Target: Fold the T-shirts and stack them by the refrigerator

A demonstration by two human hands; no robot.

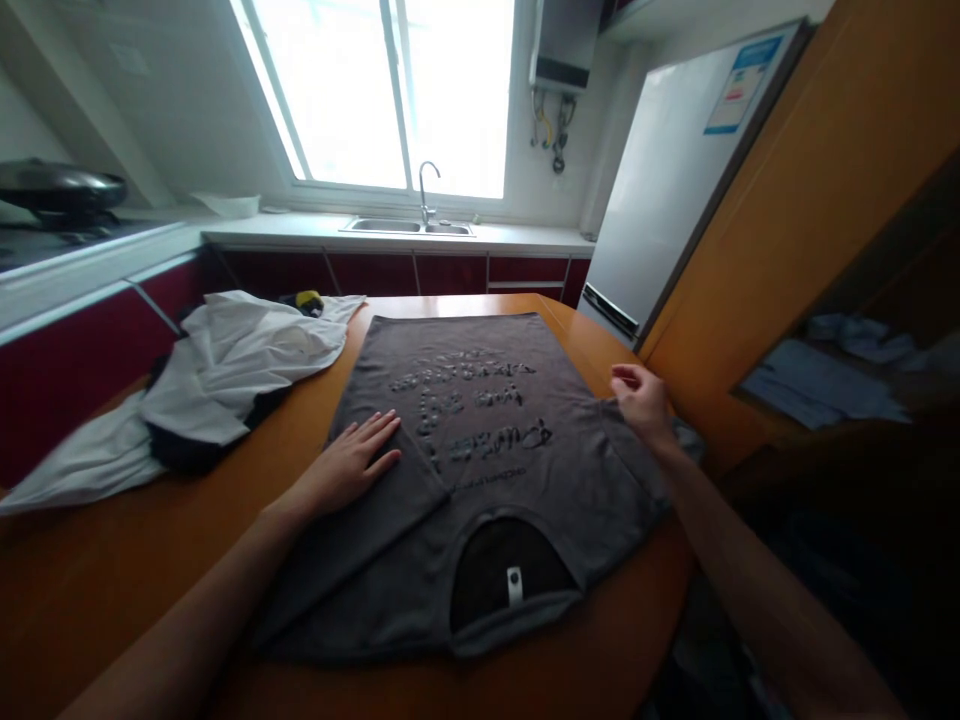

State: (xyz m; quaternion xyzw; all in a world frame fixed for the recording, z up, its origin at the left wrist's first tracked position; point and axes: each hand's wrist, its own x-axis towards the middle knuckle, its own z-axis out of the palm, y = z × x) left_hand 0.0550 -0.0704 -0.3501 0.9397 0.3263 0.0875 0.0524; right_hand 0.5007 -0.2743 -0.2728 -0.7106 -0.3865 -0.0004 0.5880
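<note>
The grey shirt is lying on the orange surface, the left hand is resting spread on it, and whether the right hand is pinching it with curled grip, I cannot tell.

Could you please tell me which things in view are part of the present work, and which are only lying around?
In the work:
- grey T-shirt, spread on the table
- left hand, flat on it
- right hand, at its sleeve

Lying around:
- heap of white and dark cloth, on the table
- pan, on the stove
</note>
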